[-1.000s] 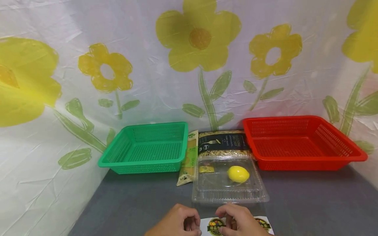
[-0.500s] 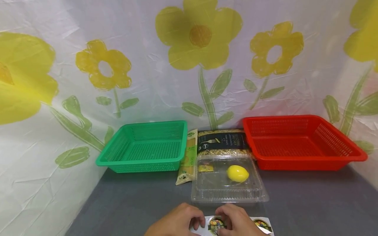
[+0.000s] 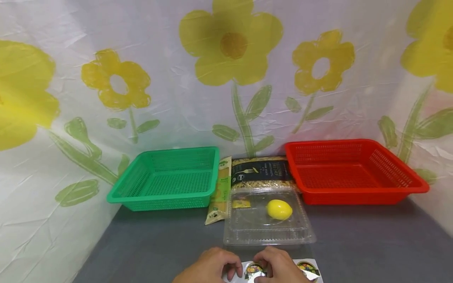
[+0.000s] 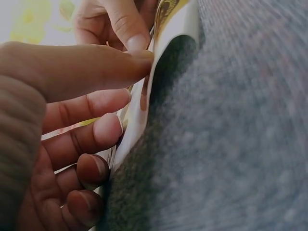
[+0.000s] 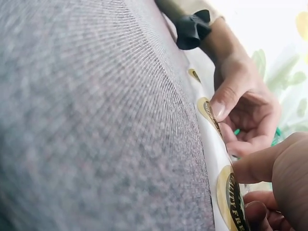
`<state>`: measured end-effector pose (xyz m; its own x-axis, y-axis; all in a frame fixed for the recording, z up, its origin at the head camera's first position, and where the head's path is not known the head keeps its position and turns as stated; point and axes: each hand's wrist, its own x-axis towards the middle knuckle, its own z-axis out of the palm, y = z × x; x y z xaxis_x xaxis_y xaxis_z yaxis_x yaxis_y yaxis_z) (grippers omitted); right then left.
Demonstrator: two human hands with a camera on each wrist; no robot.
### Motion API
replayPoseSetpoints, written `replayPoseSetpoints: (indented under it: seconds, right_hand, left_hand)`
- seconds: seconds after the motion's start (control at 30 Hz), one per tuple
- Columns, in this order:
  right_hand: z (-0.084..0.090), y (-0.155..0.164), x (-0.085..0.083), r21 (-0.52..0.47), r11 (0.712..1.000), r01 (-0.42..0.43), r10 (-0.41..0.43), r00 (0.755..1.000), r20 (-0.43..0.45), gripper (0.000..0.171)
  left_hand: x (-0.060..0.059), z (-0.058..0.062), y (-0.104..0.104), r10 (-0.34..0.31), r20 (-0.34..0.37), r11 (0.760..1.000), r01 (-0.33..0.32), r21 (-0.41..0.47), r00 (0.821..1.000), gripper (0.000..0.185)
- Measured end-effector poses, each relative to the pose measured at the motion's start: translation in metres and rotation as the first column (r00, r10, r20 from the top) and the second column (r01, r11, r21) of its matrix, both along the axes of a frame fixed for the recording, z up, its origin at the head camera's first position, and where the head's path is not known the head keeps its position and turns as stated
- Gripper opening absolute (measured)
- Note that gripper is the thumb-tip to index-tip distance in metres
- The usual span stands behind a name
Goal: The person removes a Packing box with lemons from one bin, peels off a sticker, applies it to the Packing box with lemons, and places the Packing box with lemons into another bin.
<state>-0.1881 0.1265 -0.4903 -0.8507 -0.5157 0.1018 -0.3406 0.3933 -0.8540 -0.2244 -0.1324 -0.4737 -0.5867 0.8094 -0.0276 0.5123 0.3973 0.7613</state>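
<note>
Head view gives the whole table [image 3: 159, 239]: on the left a green basket [image 3: 166, 181], then a narrow yellow-green packet [image 3: 220, 190] beside a dark pasta bag [image 3: 262, 173], then a clear plastic box [image 3: 267, 220] with a lemon [image 3: 279, 209] inside, and on the right a red basket [image 3: 350, 171]. At the bottom edge both hands meet over a white sticker sheet [image 3: 308, 269], but the fingers hide how they hold it.

Left wrist view shows this closer: the left hand [image 4: 62, 125] pinches the edge of the sticker sheet [image 4: 144, 103] between thumb and curled fingers, and the sheet is lifted up from the grey cloth.

Right wrist view shows the round stickers [image 5: 208, 109] printed in a row on the sheet, and the right hand [image 5: 274, 173] presses its thumb on the sheet while its other fingers curl behind it.
</note>
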Motion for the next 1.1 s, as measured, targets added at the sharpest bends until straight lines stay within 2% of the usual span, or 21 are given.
replayPoseSetpoints:
  seconds: [0.2, 0.47, 0.73, 0.87, 0.93, 1.1]
  right_hand:
    - [-0.0011, -0.0015, 0.0002, 0.001, 1.000, 0.002, -0.002, 0.999, -0.045, 0.026]
    - [-0.0010, -0.0039, 0.0016, 0.003, 1.000, 0.028, -0.028, 0.997, -0.070, 0.027]
    - [-0.0023, -0.0058, 0.0063, -0.024, 0.996, 0.087, -0.089, 0.993, -0.073, 0.022]
    - [-0.0042, -0.0058, 0.0084, -0.050, 0.996, 0.078, -0.082, 0.992, -0.100, 0.020]
    - [-0.0033, -0.0055, 0.0085, -0.062, 0.996, 0.065, -0.070, 0.993, -0.093, 0.018]
    - [0.0033, -0.0042, 0.0092, -0.098, 0.995, 0.034, -0.035, 0.999, -0.001, 0.014]
  left_hand:
    - [-0.0006, -0.0045, -0.0053, 0.011, 0.058, 0.998, -0.015, 0.061, 0.998, 0.010]
    - [0.0006, -0.0071, -0.0081, 0.008, -0.009, 0.997, -0.007, 0.081, 1.000, 0.010]
    - [0.0011, -0.0059, -0.0072, 0.009, 0.012, 0.997, -0.009, 0.076, 1.000, 0.010]
    - [0.0008, -0.0053, -0.0067, 0.011, 0.010, 0.998, -0.012, 0.067, 1.000, 0.011]
    - [0.0008, -0.0053, -0.0065, 0.010, 0.000, 0.998, -0.010, 0.065, 1.000, 0.011]
    - [0.0013, -0.0057, -0.0052, 0.001, -0.001, 0.997, -0.001, 0.076, 1.000, 0.010]
